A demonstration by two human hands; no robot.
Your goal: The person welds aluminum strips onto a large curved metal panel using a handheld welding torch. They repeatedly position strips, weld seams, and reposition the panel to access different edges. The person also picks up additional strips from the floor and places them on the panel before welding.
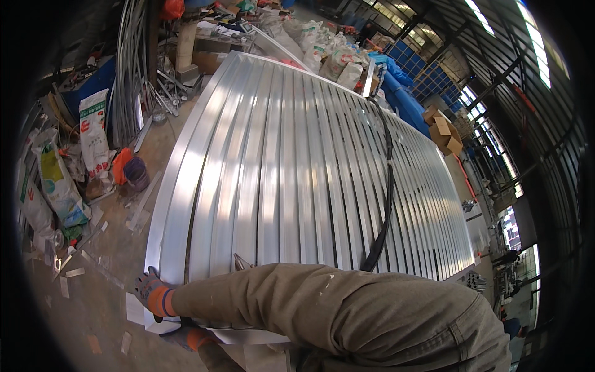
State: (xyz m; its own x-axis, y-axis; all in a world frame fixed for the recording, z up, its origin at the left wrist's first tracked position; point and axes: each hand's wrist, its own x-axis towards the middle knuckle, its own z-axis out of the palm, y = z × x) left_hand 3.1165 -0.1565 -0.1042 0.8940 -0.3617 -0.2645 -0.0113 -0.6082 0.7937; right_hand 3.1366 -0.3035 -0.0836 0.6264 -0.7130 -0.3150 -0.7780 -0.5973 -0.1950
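Note:
A large silvery panel of metal slats in a frame (pixel 273 155) spreads out in front of me. My right arm reaches across its near side to the left. At the near left corner my right hand (pixel 152 292), in a grey glove with an orange cuff, is closed round the frame's edge. Just below it, my left hand (pixel 186 338) wears a matching glove and is against the underside of that corner; its fingers are largely hidden. A small pointed metal tip (pixel 240 263) pokes out from behind my right sleeve, the rest of it covered.
A black hose (pixel 387 186) lies over the slats toward the right. White sacks (pixel 94 133), an orange bag (pixel 121 165) and metal offcuts (pixel 75 273) litter the floor at left. Long thin strips (pixel 129 74) stand behind. Cardboard boxes (pixel 445 133) and blue sheeting (pixel 403 102) are beyond the panel.

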